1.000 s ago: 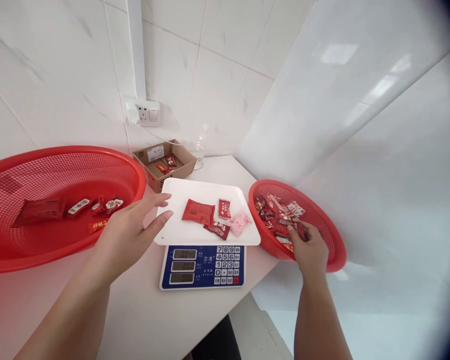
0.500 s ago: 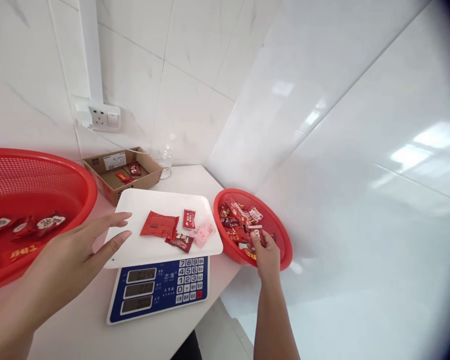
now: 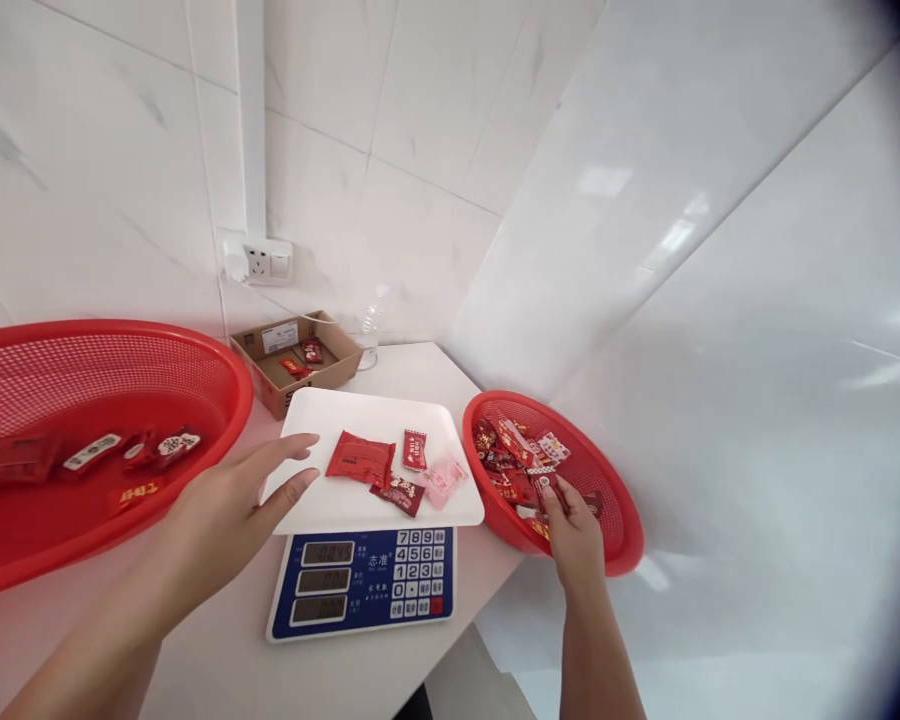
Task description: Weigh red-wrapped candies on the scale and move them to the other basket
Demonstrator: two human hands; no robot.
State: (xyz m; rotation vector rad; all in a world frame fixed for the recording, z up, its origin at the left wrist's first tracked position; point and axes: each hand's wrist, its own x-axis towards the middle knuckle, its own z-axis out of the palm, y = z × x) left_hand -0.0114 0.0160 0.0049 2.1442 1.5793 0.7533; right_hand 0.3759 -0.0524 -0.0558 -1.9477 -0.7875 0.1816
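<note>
My left hand point(image 3: 229, 515) hovers with thumb and fingers apart at the left edge of the scale's white tray point(image 3: 315, 512), holding nothing. On that tray lie a larger red packet point(image 3: 360, 458), a small red candy point(image 3: 414, 449), a dark red candy point(image 3: 401, 494) and a pink-wrapped candy point(image 3: 444, 482). My right hand point(image 3: 576, 535) pinches a dark red wrapped candy point(image 3: 544, 482) over the right-hand red basket point(image 3: 621, 500), where several other wrapped candies lie. Below the tray shows the scale's blue panel point(image 3: 375, 585) with its displays and keys.
A large red basket point(image 3: 232, 385) with several packets stands at the left. Behind the scale are a cardboard box point(image 3: 339, 365) holding a few candies and a clear plastic bottle point(image 3: 370, 325). A wall socket point(image 3: 259, 262) with a plug sits above. The white table's edge point(image 3: 487, 590) runs diagonally in front.
The view has shifted, so everything appears further right. My right hand keeps its pinch on the candy at the basket; my left hand remains spread by the tray.
</note>
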